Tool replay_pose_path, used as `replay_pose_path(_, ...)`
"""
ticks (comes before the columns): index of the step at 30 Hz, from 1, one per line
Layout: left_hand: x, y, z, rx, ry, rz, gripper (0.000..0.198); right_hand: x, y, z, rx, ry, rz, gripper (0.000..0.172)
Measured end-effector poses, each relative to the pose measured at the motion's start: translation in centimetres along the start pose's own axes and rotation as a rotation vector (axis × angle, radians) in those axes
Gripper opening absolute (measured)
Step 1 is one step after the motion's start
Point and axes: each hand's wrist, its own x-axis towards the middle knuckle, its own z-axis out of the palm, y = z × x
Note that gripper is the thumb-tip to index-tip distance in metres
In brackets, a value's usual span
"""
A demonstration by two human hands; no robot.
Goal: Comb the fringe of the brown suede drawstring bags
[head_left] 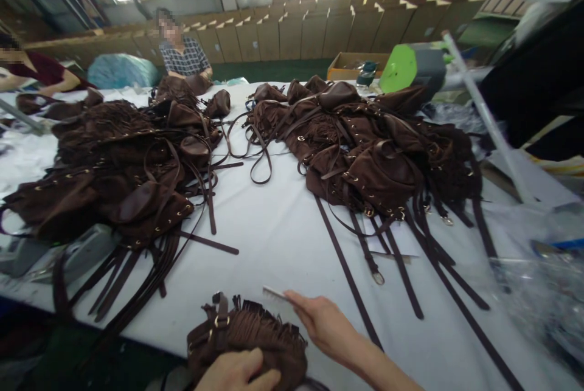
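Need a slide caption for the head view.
Left hand rests on a fringed brown bag; right hand holds a small pale tool beside it.

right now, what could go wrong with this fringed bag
The bag sits at the near edge of the table under the left hand; it might slide off. The comb-like tool in the right hand is close to the bag's metal ring and could snag there. A loose strap lies beside that wrist and might get dragged.

The left hand [237,373], right hand [322,324] and forearm [383,370] are bare.
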Motion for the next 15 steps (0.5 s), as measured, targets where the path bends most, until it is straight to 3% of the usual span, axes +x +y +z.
replay_pose_path(3,0.8,0.9,-1.4,0.374,-0.121,0.236,0.026,2.0,-4.7,3.7,-0.041,-0.141,-0.171,0.028)
replay_pose_path(5,0.6,0.5,-2.5,0.45,-0.023,0.23,0.025,2.8,-6.3,5.9,-0.154,-0.207,-0.22,0.025)
replay_pose_path(7,0.1,-0.8,-3.5,0.495,0.229,0.063,0.04,2.9,-6.8,7.0,-0.212,-0.202,-0.268,0.029)
replay_pose_path(9,-0.5,-3.0,-4.2,0.522,0.501,-0.213,0.059,2.5,-6.7,7.1,-0.204,-0.158,-0.309,0.032)
replay_pose_path(10,-0.7,-4.3,-4.3,0.484,0.567,-0.336,0.068,2.3,-6.7,6.8,-0.197,-0.144,-0.315,0.031)
replay_pose_path(12,-1.3,-7.1,-4.1,0.254,0.558,-0.501,0.086,2.0,-6.5,6.3,-0.204,-0.147,-0.297,0.027)
replay_pose_path(15,-2.5,-10.4,-2.8,-0.304,0.481,-0.66,0.106,1.9,-5.3,5.6,-0.253,-0.181,-0.183,0.031)
